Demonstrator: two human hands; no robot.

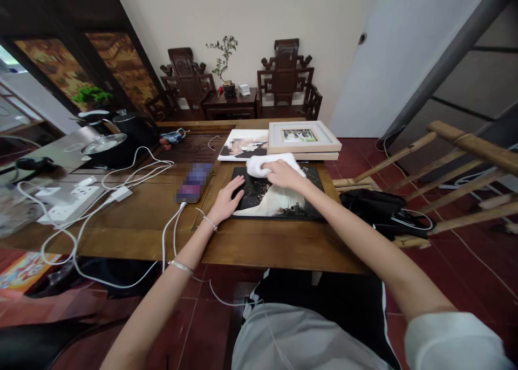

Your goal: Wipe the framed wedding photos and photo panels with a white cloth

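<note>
A dark photo panel (259, 197) showing a white gown lies flat on the wooden table in front of me. My left hand (227, 200) rests on its left edge, fingers stretched out and holding nothing. Over the panel's far part, my right hand (281, 175) grips a white cloth (259, 165) bunched under the fingers and presses it on the surface. Some of the right fingers are hidden in the cloth. Just beyond lie a white photo print (243, 143) and a light wooden picture frame (303, 137), stacked on another frame.
Left of the panel, a phone (194, 183) is plugged into a white cable. A power strip (73, 200) with tangled cords and a lidded pot (104, 146) stand farther left. A bamboo rack (457, 181) and a black bag (382, 213) are at the right.
</note>
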